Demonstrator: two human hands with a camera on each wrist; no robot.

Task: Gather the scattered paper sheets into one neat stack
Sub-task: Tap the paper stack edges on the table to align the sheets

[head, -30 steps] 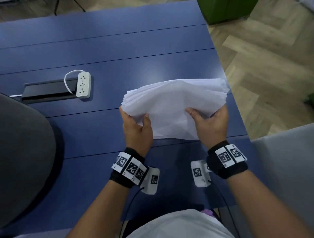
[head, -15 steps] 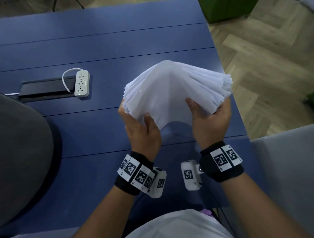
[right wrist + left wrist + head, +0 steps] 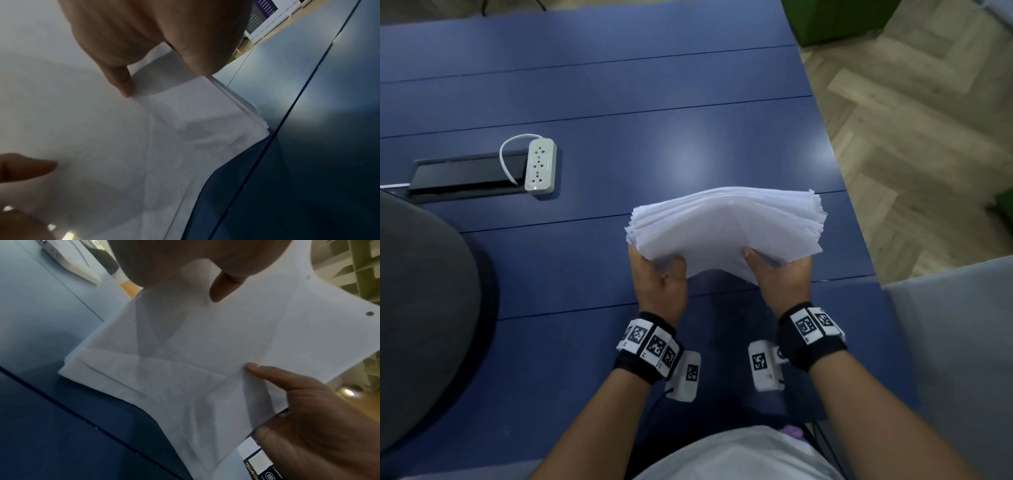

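A thick stack of white paper sheets point(image 3: 726, 226) hangs above the blue table point(image 3: 619, 144), its edges fanned and uneven on both sides. My left hand point(image 3: 659, 277) grips the stack's near left corner with the thumb on top. My right hand point(image 3: 782, 270) grips the near right corner the same way. The left wrist view shows the underside of the paper sheets point(image 3: 205, 353) with fingers of both hands beneath. The right wrist view shows the paper sheets point(image 3: 102, 138) from below, with their far edge close to the table point(image 3: 308, 146).
A white power strip point(image 3: 540, 168) lies next to a black cable tray point(image 3: 462, 176) at the left of the table. A dark grey chair back point(image 3: 417, 308) is at the left, a grey seat point(image 3: 962, 342) at the right. Wood floor lies beyond the table's right edge.
The stack, arched up high half a second ago, has dropped lower and flattened, and both hands have moved slightly nearer with it.
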